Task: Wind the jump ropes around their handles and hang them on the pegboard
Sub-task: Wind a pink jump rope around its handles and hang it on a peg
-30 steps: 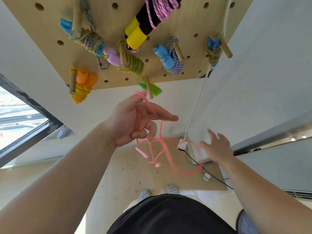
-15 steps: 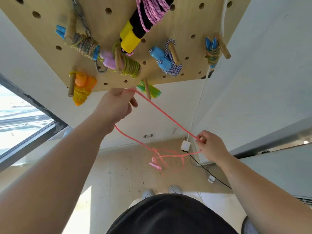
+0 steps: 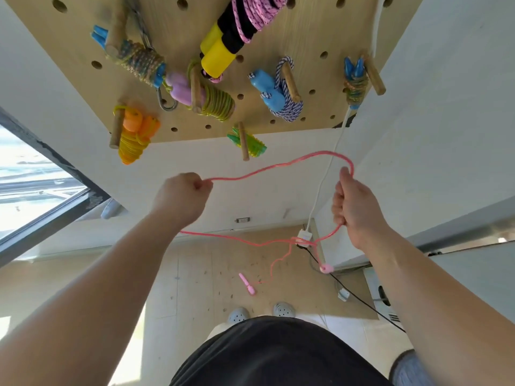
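Observation:
A thin pink jump rope (image 3: 278, 166) arches between my two raised hands, below the wooden pegboard (image 3: 315, 32). My left hand (image 3: 182, 197) is a fist that pinches one stretch of the cord. My right hand (image 3: 355, 204) grips the cord where it bends over and drops. Below the hands the rope crosses itself and hangs in loops. Its two pink handles (image 3: 246, 284) (image 3: 326, 268) dangle above the floor.
Several wound ropes hang on wooden pegs: orange-yellow (image 3: 133, 135), purple-green (image 3: 206, 96), yellow-black (image 3: 223, 48), blue-white (image 3: 276, 90), green (image 3: 248, 142). A white cable (image 3: 326, 179) runs down to a plug (image 3: 303, 235). A window (image 3: 25, 174) is at left.
My hands moved apart and level. The left came down from the board's lower edge, the right rose. The cord between them went from a taut slanted line to a slack arch.

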